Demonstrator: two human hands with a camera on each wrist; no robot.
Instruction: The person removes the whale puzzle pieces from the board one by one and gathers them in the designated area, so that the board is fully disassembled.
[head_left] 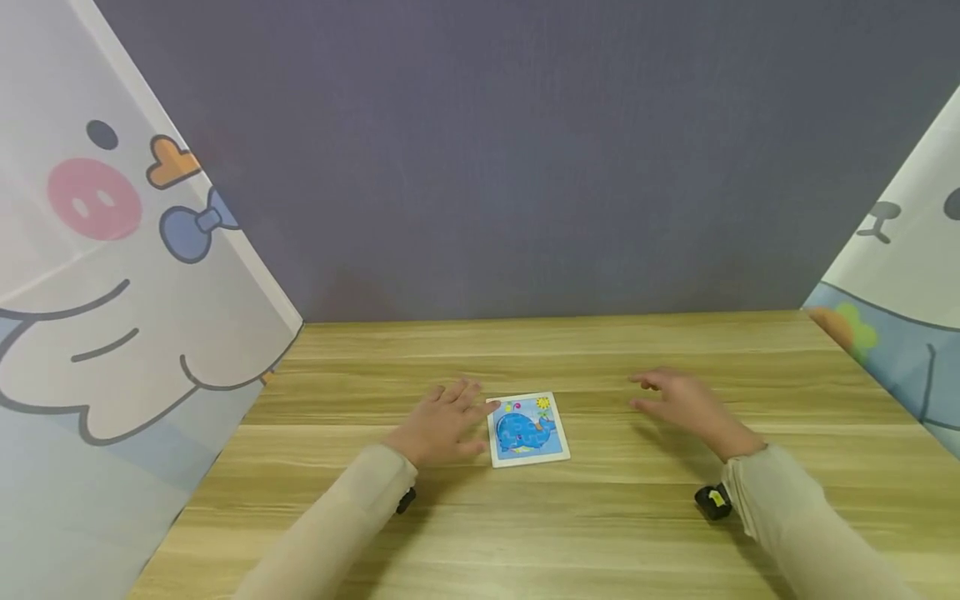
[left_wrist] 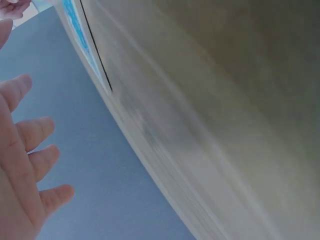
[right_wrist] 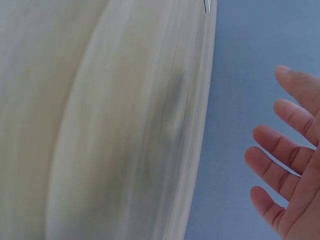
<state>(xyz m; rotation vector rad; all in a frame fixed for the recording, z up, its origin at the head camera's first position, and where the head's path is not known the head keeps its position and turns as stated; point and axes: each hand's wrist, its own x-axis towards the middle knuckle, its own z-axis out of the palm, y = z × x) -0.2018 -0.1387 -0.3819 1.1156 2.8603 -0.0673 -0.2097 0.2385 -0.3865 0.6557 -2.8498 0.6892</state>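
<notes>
While the puzzle board is lying flat on the wooden table, its white border is framing a blue whale and a small yellow sun. Fine seams are running across the whale, so separate pieces are probably filling the frame. The board is sitting between the 2 hands, far nearer the left.

The left hand is spreading its fingers wide beside the board's left edge and is gripping nothing. From the head view, 1 fingertip is overlapping the upper left corner, but whether it is touching I cannot tell. Over on the other side, the right hand is hovering well apart from the board, its fingers parted and gently bent, holding nothing either. Both wrists are carrying a small black device: 1 at the left cuff, 1 at the right.

Judging by its low profile in the left wrist view, the board is likely being light and stiff, with a smooth face that may be offering fingertips little purchase. The border is looking sturdy enough; the seams are probably forming the weak part, since loose pieces could be sliding out under any tilt. Opposite sides of the white border are presenting the best hold, with the board staying level.
</notes>
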